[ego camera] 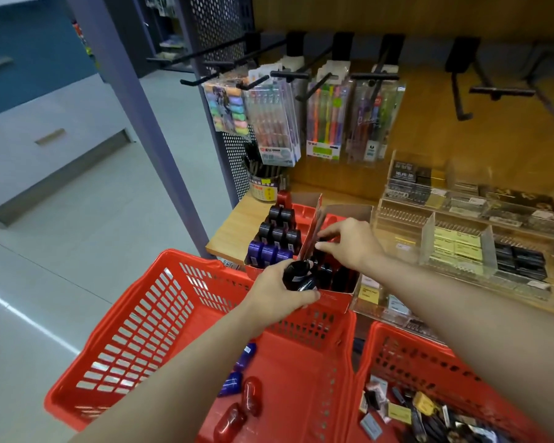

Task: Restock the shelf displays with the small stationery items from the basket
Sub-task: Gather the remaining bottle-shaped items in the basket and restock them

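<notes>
— Where are the hands?

— The left hand [277, 290] has its grip clamped on a black item [298, 276], holding it at the near edge of the red display box [333, 297] on the wooden shelf [234, 228]. The right hand [349, 243] reaches into that box, fingertips pinched on a dark item [321, 247] among the black ones standing inside.

— And the stock?

— The left red basket [179, 314], nearest the shelf, holds a few red capsules [237, 414] and purple ones [232, 383] on its floor. A second red basket [429, 356] to the right holds mixed small packets. The far-left display box [282, 231] is filled with rows of black and purple items.

— Anything else?

— Pen packs [275, 123] hang on hooks above; clear acrylic trays [461, 238] sit to the right.
</notes>
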